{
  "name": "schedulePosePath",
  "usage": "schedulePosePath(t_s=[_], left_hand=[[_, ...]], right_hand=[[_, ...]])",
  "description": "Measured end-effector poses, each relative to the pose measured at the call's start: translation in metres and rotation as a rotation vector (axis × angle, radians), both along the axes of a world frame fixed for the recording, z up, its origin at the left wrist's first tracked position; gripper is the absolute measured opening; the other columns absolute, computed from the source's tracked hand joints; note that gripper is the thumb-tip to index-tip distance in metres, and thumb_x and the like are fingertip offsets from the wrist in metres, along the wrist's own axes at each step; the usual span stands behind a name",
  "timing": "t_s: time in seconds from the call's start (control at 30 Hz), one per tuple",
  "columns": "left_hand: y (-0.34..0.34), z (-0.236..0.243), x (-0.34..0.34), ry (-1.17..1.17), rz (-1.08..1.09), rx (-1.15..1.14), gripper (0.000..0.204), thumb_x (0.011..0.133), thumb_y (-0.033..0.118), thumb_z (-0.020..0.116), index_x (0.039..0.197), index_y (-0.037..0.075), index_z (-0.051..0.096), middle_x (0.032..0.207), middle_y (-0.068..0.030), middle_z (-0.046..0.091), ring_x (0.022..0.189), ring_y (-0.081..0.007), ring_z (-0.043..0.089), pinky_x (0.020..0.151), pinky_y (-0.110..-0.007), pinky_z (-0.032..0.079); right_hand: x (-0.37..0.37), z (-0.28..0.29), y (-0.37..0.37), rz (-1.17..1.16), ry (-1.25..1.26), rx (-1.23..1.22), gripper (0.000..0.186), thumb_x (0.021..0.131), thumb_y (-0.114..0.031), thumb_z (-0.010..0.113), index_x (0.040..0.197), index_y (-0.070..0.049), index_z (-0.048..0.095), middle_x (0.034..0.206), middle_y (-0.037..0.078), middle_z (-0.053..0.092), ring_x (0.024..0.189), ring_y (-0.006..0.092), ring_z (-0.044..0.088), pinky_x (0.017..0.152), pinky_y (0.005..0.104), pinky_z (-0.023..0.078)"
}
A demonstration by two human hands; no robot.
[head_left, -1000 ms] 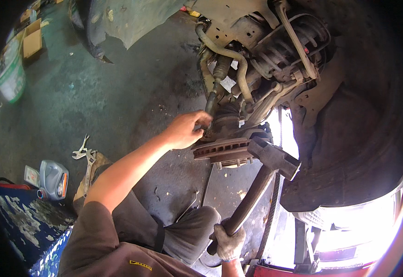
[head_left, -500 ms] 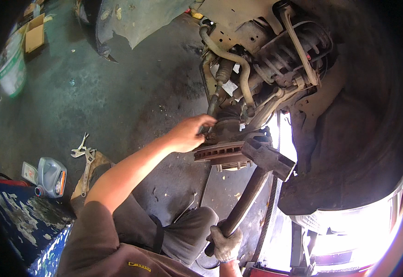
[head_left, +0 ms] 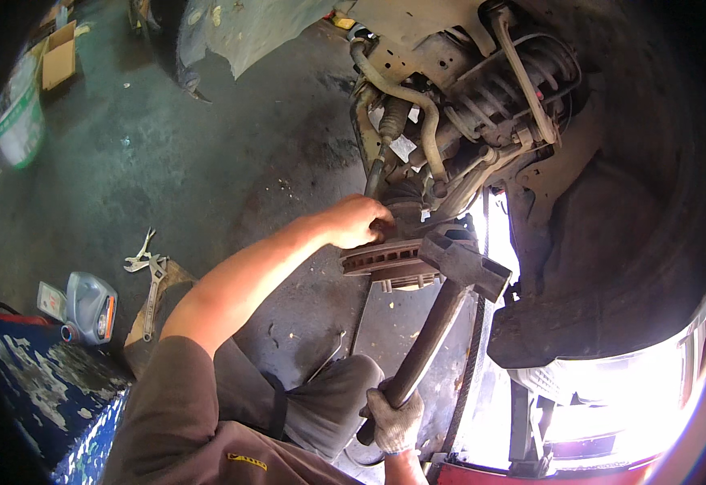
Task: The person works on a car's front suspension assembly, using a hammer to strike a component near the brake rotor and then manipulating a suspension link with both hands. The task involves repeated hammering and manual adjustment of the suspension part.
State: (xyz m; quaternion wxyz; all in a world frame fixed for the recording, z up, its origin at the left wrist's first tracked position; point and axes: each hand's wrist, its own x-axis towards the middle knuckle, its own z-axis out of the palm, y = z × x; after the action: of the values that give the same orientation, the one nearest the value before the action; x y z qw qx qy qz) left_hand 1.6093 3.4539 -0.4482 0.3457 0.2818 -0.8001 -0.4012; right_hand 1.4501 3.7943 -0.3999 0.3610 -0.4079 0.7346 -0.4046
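Observation:
My bare left hand point(head_left: 358, 222) is at the inner side of the rusty brake disc point(head_left: 370, 260), by the lower end of the tie rod point(head_left: 375, 174). Its fingers curl closed, and what they grip there is hidden. In a knitted glove, my right hand point(head_left: 396, 419) is wrapped round the lower handle of a sledgehammer point(head_left: 429, 347). The hammer slants up to the right, and its heavy head overlaps the right part of the disc in view; whether they touch I cannot tell.
Above the disc are a coil spring point(head_left: 490, 101), a bent stabilizer bar point(head_left: 429, 133) and the dark wheel-arch liner point(head_left: 611, 234). An adjustable wrench point(head_left: 154, 295) and a grey oil jug point(head_left: 90, 307) are at the left. A cardboard box point(head_left: 59, 56) stands farther off.
My left hand has moved slightly right, in against the part beside the disc, with its fingers curling closed. The hammer head has shifted a little left.

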Motion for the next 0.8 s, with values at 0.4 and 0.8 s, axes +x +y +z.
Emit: schedulePosePath(t_s=[0.4, 0.8], left_hand=[[-0.001, -0.003, 0.005, 0.008, 0.04, 0.083, 0.037, 0.075, 0.001, 0.077, 0.112, 0.004, 0.075, 0.109, -0.016, 0.076, 0.099, -0.0273, 0.073, 0.087, -0.039, 0.057], [-0.012, -0.004, 0.008, -0.015, -0.119, -0.144, 0.042, 0.077, 0.005, 0.078, 0.118, 0.003, 0.072, 0.109, -0.0167, 0.071, 0.105, -0.0343, 0.069, 0.095, -0.042, 0.053]], right_hand=[[-0.005, 0.005, 0.016, -0.086, 0.068, 0.017, 0.02, 0.086, 0.001, 0.076, 0.097, -0.001, 0.059, 0.077, 0.006, 0.063, 0.059, 0.0159, 0.066, 0.052, 0.0309, 0.057], [-0.005, 0.0, 0.004, -0.009, 0.013, 0.037, 0.02, 0.087, -0.005, 0.077, 0.095, 0.0, 0.06, 0.071, 0.005, 0.065, 0.06, 0.0133, 0.066, 0.056, 0.0299, 0.053]])
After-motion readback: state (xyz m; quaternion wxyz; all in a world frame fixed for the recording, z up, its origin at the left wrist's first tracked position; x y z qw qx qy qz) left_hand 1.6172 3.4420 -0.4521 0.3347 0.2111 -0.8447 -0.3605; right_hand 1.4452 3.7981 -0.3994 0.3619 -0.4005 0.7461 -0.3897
